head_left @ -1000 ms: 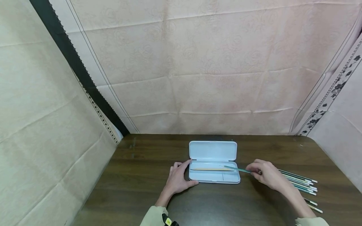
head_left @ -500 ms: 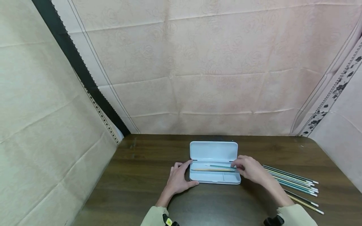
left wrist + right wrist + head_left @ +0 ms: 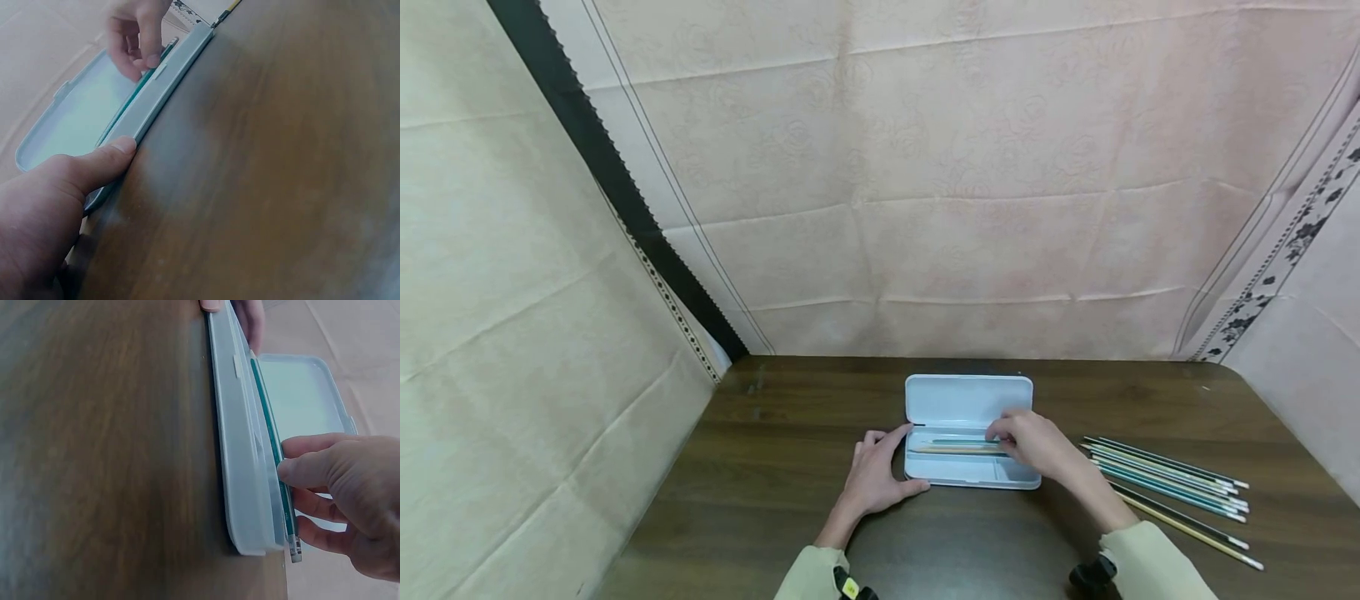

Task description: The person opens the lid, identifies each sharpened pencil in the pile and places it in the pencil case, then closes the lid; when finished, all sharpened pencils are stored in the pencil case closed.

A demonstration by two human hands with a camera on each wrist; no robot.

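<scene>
Farther left now, the right hand (image 3: 1028,443) has brought a green pencil (image 3: 269,419) from beyond the right end of a pencil case (image 3: 951,481) to lie over its rear part, while the left hand (image 3: 872,475) has stayed at the case's left end. Pale cloth (image 3: 970,167) hangs behind a brown wooden table (image 3: 760,500). On the table the light-blue case lies open, its lid (image 3: 967,398) tipped back on the far side; it looks like light, fairly stiff plastic that could slide if nudged, so one end or the front wall makes a sensible hold. The left hand grips that end, thumb on the front edge, fingers toward the hinge. The right hand pinches the green pencil between thumb and fingers near its eraser end. Right of the case lie a bunch of loose pencils (image 3: 1172,481) and, nearer the person, a separate dark-and-yellow pair (image 3: 1195,533). A yellowish pencil (image 3: 955,451) is inside the case, just in front of the green one. Whether the green pencil touches the case floor cannot be told. It should be light, stiff and smooth, apt to roll; behind the eraser (image 3: 296,557) seems the surest place to hold it.
</scene>
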